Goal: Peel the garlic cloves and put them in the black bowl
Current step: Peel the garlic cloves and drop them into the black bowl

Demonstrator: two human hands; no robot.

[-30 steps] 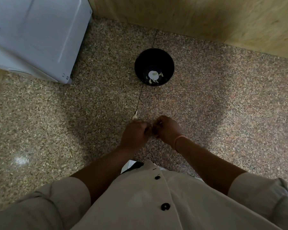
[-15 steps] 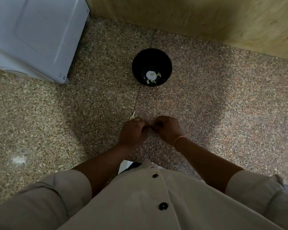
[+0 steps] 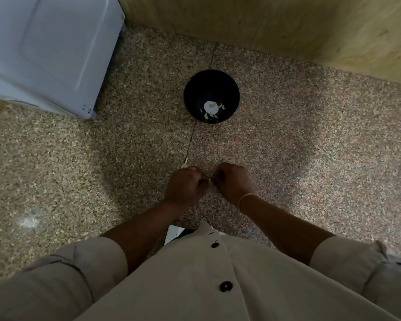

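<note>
Pale garlic clove [image 3: 209,180] shows only as a sliver between the two hands, above the middle of the speckled stone surface [image 3: 310,147], toward its near edge. Left hand [image 3: 185,185] and right hand [image 3: 233,181] each have curled fingers and pinch the clove from opposite sides. Compared with one second ago, the knuckles no longer touch. A narrow gap has opened, which suggests skin is being pulled away. Peeling is judged under way, not complete. Black bowl [image 3: 193,89] stands well apart toward the far edge, holding peeled cloves [image 3: 210,107]. A skin scrap [image 3: 184,163] lies just beside the left hand.
</note>
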